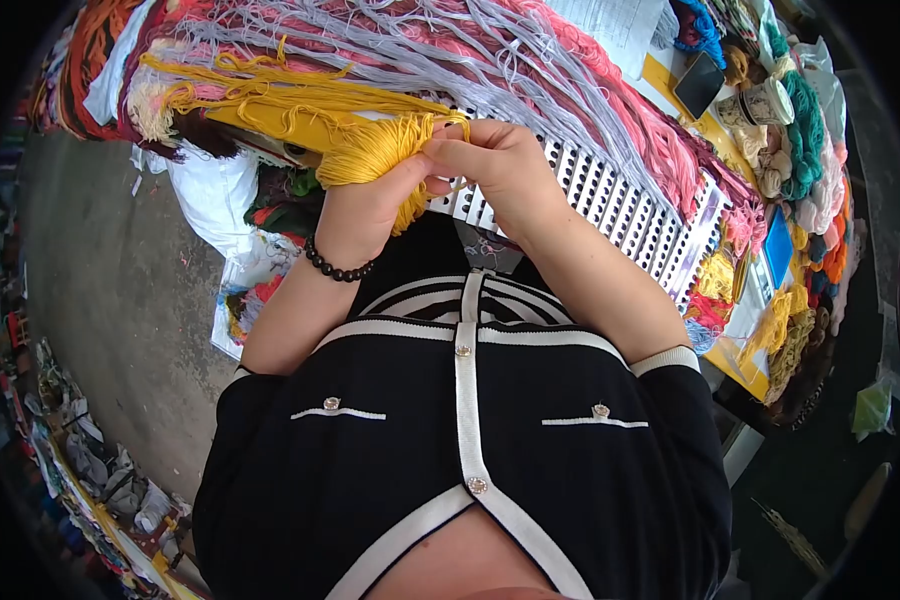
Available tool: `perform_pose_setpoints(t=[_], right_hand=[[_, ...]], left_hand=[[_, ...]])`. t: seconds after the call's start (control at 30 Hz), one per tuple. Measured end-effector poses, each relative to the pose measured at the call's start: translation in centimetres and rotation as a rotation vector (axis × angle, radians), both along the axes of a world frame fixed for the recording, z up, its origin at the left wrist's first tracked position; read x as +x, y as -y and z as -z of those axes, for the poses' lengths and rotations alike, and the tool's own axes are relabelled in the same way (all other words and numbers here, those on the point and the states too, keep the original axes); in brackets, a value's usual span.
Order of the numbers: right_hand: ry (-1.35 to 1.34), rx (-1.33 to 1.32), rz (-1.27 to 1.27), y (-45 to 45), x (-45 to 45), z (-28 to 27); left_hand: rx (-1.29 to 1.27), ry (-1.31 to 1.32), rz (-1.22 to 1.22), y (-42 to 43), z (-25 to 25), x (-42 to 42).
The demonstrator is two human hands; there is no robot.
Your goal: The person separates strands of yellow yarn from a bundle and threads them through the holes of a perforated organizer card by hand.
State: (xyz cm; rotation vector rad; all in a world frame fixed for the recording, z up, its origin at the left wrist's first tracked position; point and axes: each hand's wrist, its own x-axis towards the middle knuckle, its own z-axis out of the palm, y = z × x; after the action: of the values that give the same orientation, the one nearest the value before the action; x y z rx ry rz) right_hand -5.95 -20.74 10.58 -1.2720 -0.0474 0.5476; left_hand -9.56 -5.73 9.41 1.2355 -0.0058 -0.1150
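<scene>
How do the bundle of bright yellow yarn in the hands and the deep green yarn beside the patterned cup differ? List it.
The yellow bundle is held between the left hand and right hand; the green yarn lies unheld.
The yellow bundle is rounded; the green yarn forms a longer, narrower heap.
Both are many thin strands.

black top (390,460) | white trim (467,400) | jewelled buttons (478,486) | black bead bracelet (339,271)
</scene>
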Motion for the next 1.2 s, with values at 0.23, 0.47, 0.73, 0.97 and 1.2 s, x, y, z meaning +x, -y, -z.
perform_pose_setpoints(t=[0.23, 0.47, 0.73, 0.97, 1.2], right_hand=[[0.014, 0.002, 0.015, 0.5, 0.1, -0.3], [0.069, 0.024, 0.027, 0.7, -0.1, 0.0], [0.245, -0.130, 0.061, 1.1, -0.2, 0.5], [1.081, -0.693, 0.248, 3.2, 1.1, -0.9], [0.112, 0.977, -0.082, 13.2, 0.5, -9.6]], left_hand=[[-0.178, -0.063, 0.019, -0.4, 0.2, 0.2], [-0.182, -0.074, -0.013, -0.1, 0.2, 0.2], [-0.209, -0.072, -0.055, 0.2, 0.4, 0.1], [-0.434, 0.005, 0.109, -2.4, 1.5, 0.1], [-1.236, -0.104, 0.040, -14.7, 1.7, 0.4]])
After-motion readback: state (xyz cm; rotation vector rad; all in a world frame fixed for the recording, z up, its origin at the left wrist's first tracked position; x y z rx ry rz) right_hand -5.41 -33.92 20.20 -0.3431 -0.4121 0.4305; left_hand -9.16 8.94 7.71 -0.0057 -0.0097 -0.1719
